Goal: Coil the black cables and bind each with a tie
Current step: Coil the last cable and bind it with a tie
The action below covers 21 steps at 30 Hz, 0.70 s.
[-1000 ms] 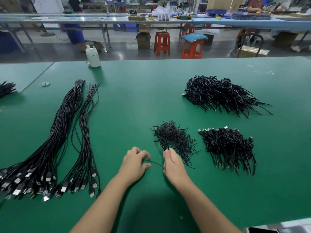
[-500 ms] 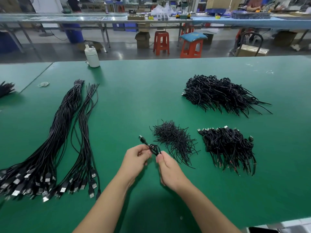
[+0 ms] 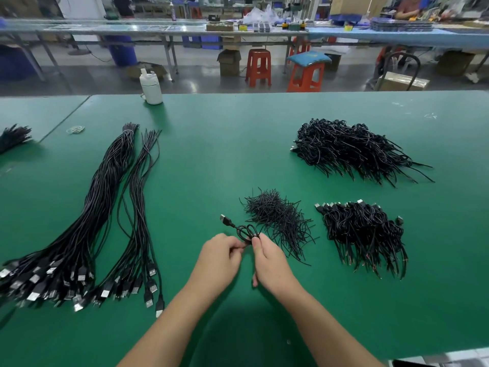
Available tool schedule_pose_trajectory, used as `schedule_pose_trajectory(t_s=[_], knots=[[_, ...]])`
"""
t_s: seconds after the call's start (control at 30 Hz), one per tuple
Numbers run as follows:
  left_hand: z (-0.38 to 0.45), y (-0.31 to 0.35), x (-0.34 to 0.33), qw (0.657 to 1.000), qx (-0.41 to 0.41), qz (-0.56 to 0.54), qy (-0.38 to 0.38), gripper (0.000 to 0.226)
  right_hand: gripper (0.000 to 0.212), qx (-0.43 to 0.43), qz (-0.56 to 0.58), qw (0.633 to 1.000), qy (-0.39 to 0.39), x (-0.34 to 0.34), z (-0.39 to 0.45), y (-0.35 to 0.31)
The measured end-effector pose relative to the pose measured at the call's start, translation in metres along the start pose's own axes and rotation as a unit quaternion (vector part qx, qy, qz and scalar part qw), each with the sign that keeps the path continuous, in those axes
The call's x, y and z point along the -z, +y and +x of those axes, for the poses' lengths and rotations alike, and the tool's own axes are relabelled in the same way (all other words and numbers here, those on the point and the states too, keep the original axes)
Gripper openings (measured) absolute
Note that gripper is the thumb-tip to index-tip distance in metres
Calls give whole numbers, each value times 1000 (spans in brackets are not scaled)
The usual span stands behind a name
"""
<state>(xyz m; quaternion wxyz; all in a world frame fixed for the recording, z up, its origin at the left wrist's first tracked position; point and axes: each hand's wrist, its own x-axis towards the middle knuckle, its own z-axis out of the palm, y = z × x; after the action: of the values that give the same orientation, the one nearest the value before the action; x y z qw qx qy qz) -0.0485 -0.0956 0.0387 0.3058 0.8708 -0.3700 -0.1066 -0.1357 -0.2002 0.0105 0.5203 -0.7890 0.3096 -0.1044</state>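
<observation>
Cable (image 3: 244, 231), coiled small with its plug pointing up-left, sits pinched between both hands – left hand (image 3: 221, 256) and right hand (image 3: 270, 260), fingers curled on it – just above the green table (image 3: 211, 154). Ties (image 3: 277, 221) lie just beyond, bound coils (image 3: 362, 231) to their right, loose cables (image 3: 79, 229) far left. Behind are benches and red stools (image 3: 258, 66) – whether a tie is on the coil is hard to tell.

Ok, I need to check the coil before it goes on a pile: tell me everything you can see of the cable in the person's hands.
The coiled cable is thin, black and looks rubber-sheathed, wound into a few small loops. A black USB plug with a metal tip sticks out up and left. The left hand and right hand both pinch the near end of the loops. It is held just left of the loose tie pile. Whether a tie is on it cannot be told.
</observation>
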Motion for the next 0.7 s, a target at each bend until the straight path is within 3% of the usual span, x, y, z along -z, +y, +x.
schedule_pose_trajectory(t_s=[0.07,0.13,0.2,0.3,0.43,0.53,0.6,0.7], knots=[[-5,1,5,977,-140,133,93,13,35,-21,31,999,-32,1,2,0],[-6,-4,9,926,-300,187,135,8,33,-55,119,988,-82,2,4,-2],[-4,-4,16,916,-341,167,131,12,30,-77,181,972,-127,6,4,-7],[-3,-3,23,947,-294,80,103,17,28,-69,187,971,-134,9,3,-13],[-2,2,23,987,-131,-33,82,14,24,-22,169,976,-133,7,-5,-21],[2,4,26,992,-43,-98,66,20,34,81,-50,991,-92,9,-8,-20],[4,4,27,995,-1,-96,41,23,32,145,-210,964,-74,11,-8,-17],[9,1,28,995,48,-91,0,23,25,199,-293,933,-58,14,-10,-17]])
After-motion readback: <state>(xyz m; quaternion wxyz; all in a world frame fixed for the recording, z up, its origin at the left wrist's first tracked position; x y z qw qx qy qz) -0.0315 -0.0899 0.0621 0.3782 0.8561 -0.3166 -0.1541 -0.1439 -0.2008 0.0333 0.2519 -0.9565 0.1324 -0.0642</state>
